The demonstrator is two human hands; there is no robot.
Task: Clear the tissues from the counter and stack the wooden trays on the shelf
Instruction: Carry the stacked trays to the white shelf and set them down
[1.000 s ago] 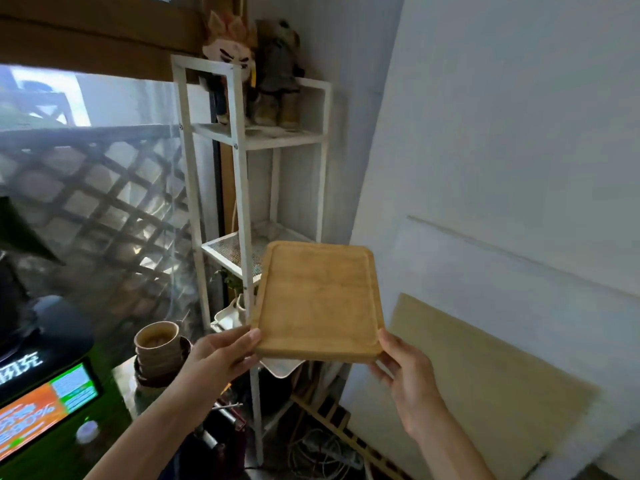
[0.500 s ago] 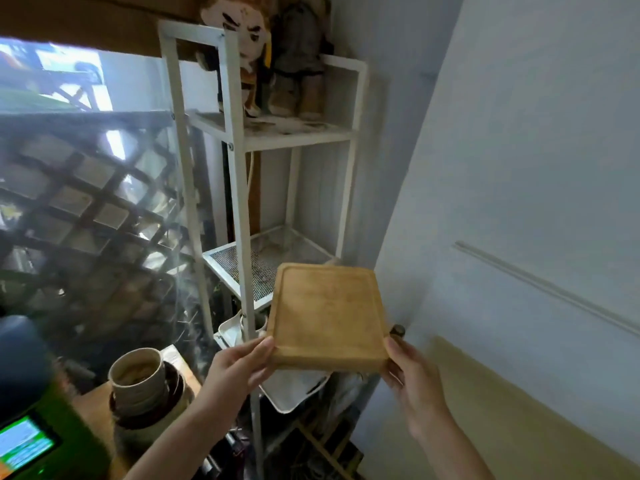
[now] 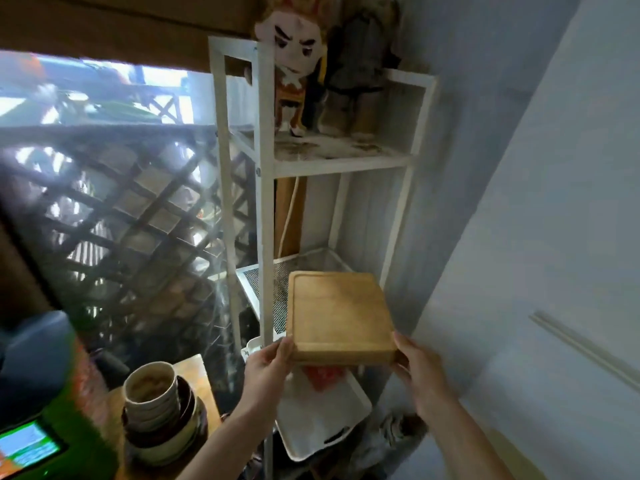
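Gripping wooden tray at near corners, left hand, right hand, arms outstretched

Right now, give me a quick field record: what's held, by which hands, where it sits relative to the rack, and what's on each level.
held item: wooden tray, roughly level
left hand: grips the near-left corner
right hand: grips the near-right corner
tray position: at the front of the mesh shelf, far edge over it; contact unclear
top shelf: two plush dolls
below mesh shelf: white tray with something red
left of rack: stacked bowls
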